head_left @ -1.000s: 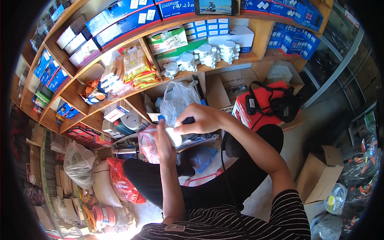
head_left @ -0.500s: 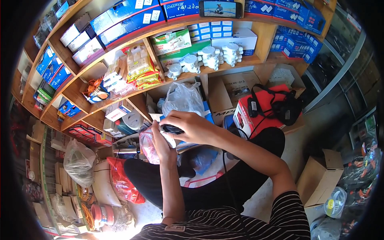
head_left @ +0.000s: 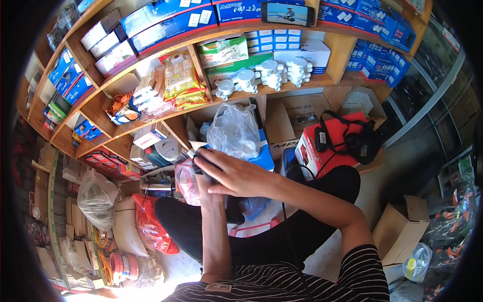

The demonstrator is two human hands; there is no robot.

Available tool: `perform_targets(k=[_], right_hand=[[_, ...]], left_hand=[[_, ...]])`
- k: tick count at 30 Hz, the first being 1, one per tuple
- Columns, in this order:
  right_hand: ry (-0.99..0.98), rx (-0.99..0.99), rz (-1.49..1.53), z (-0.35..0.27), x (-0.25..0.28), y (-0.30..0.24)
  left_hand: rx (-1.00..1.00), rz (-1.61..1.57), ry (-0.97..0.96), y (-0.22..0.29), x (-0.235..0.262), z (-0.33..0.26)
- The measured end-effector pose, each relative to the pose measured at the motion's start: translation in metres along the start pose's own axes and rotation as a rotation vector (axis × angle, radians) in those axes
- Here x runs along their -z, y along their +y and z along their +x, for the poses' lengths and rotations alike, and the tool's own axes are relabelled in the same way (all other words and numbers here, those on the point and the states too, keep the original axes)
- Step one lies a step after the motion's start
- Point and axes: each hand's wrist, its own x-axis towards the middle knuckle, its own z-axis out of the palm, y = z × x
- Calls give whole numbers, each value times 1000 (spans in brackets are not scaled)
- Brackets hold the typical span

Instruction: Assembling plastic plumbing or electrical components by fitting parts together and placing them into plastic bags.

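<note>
A: What do the hands hold?

B: I see my right hand [head_left: 236, 173] laid flat, fingers extended, over a small dark object [head_left: 202, 168], which sits in front of the lower shelf, above my lap. My left hand [head_left: 207, 187] lies beneath it (mostly hidden); I cannot tell its grip.

A: And nearby?

B: A clear plastic bag [head_left: 234, 132] just behind, a red box [head_left: 329, 138] to the right.

Above us, long blue-and-white cardboard boxes [head_left: 171, 22] line the top wooden shelf, where a black phone with a lit screen [head_left: 288, 13] stands on edge. Yellow plastic packets [head_left: 180, 80] sit one shelf down, left of green-and-white cartons [head_left: 225, 51]. On the floor at right stands an open brown carton [head_left: 402, 231].
</note>
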Motion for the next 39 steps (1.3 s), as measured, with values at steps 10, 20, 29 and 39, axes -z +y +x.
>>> perform_targets(k=[10, 20, 29, 39], right_hand=[[70, -37, -122, 11, 18, 17], [464, -304, 104, -1, 83, 54], [259, -297, 64, -15, 69, 22], [316, -379, 451, -6, 61, 31]], left_hand=[[82, -52, -55, -27, -13, 59], [185, -79, -53, -29, -111, 57], [68, -64, 8, -35, -83, 72], [325, 225, -68, -32, -56, 28]])
